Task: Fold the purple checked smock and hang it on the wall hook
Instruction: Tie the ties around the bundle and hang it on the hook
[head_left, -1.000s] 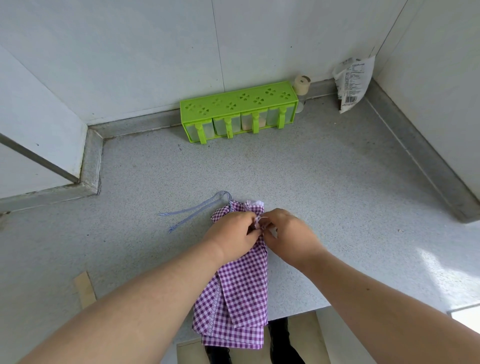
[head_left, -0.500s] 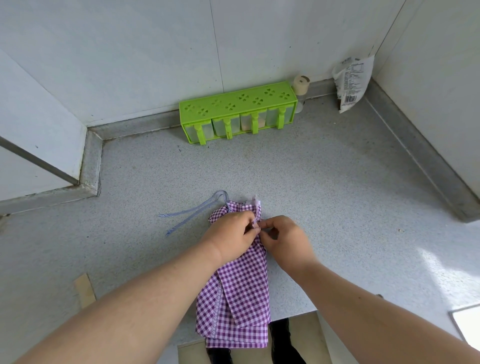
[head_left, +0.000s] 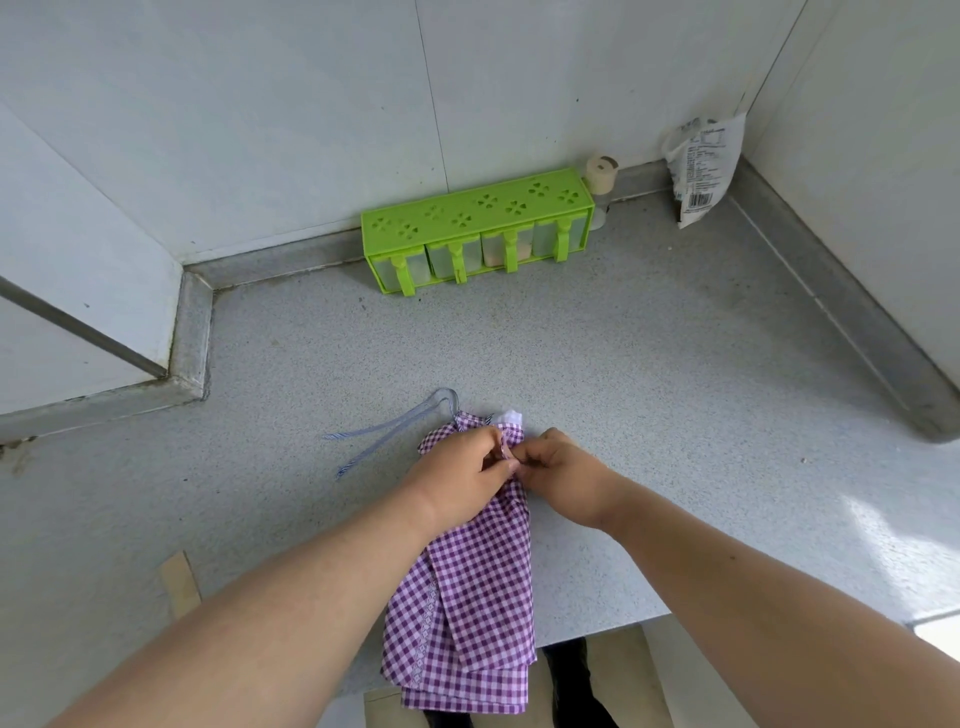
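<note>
The purple checked smock (head_left: 470, 597) lies folded into a narrow strip on the grey counter (head_left: 597, 364), its lower end hanging over the front edge. Its blue-striped ties (head_left: 384, 431) trail to the left of the top end. My left hand (head_left: 457, 475) rests on the top of the smock and pinches a fold of cloth near its upper right corner. My right hand (head_left: 563, 475) meets it from the right, fingers curled, pinching the same fold. No wall hook is in view.
A green spice rack (head_left: 478, 228) with several clear drawers stands against the back wall. Beside it are a small capped jar (head_left: 600, 187) and a white printed bag (head_left: 701, 166) in the right corner. A raised ledge (head_left: 192, 332) bounds the counter on the left.
Both hands have stayed at the smock's top end. The pinched fold has been drawn in slightly and the right hand has shifted a little.
</note>
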